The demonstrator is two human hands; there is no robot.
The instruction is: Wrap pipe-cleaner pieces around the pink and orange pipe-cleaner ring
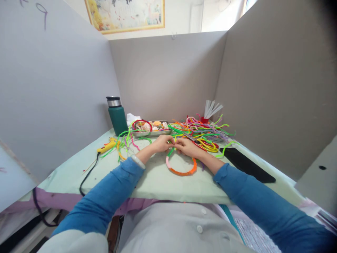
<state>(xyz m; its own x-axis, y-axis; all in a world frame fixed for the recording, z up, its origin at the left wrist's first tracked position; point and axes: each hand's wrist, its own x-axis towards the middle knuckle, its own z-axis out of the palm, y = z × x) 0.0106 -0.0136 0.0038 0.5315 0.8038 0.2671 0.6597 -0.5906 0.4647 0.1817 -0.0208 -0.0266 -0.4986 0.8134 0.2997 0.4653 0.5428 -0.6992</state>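
Observation:
A ring wound from fuzzy pipe cleaner (181, 173) in orange, pink and green sections rests near the middle of the table, its far side raised to my fingers. My left hand (162, 143) pinches the green part at its top left. Fingertip to fingertip with it, my right hand (186, 146) is also closed in a pinch at the top of the ring. The strand between my fingertips is mostly hidden by them. Just beyond the hands lies a tangled pile of coloured pipe cleaners (195, 125), with yellow loops (209, 146) at its near side.
A metal tray (139, 134) of pompom-like pieces stands behind my left hand. Left of it are a green bottle (117, 119) and a yellow glue gun (106, 146) with a black cord. Right lies a flat black slab (246, 164). White sticks (210, 109) stand in a red cup (204, 120).

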